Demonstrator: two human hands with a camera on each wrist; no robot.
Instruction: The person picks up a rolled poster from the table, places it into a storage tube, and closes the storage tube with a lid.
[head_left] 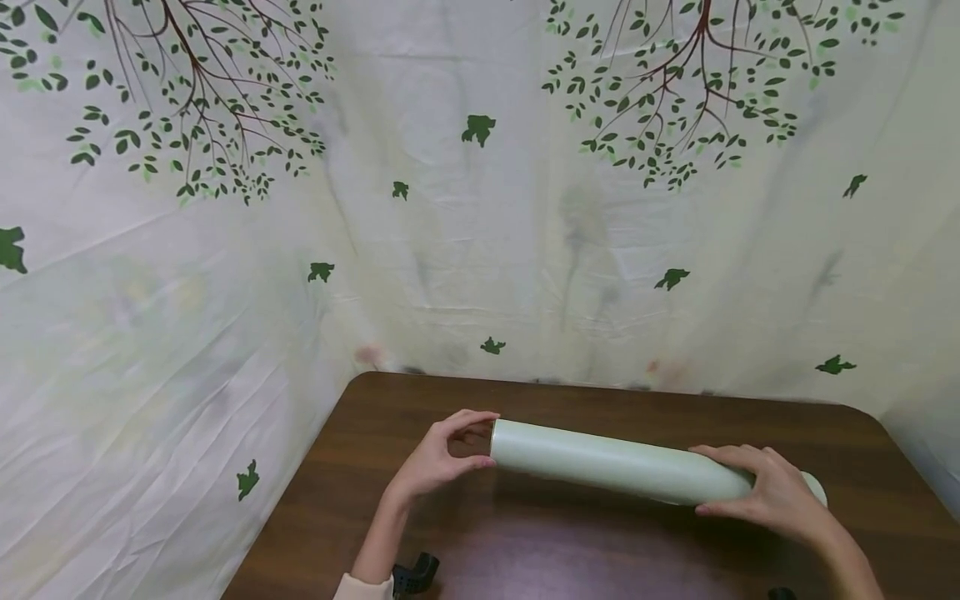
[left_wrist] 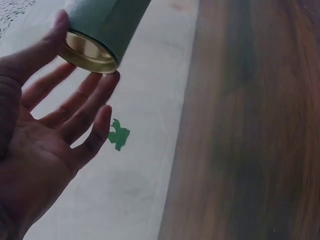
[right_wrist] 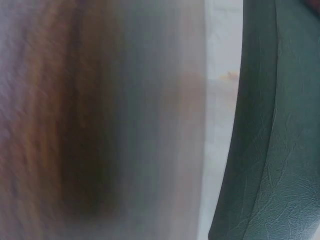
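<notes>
A long pale green tube (head_left: 600, 458) is held slightly tilted above the brown table, its right end lower in the head view. My left hand (head_left: 438, 457) holds the left end, thumb and fingertips touching opposite sides of the rim. In the left wrist view that end of the tube (left_wrist: 102, 25) shows a gold-coloured rim and a hollow, shiny inside. Near the other end, my right hand (head_left: 776, 493) grips the tube from above, thumb on the near side. The right wrist view shows the tube's creased, leather-like surface (right_wrist: 285, 150) with a lengthwise seam; most of the hand is out of that view.
The dark wooden table (head_left: 420, 533) has rounded far corners. Behind it and at the left hangs a pale cloth (head_left: 510, 250) printed with branches and green leaves. A black device (head_left: 416, 575) is on the left wrist.
</notes>
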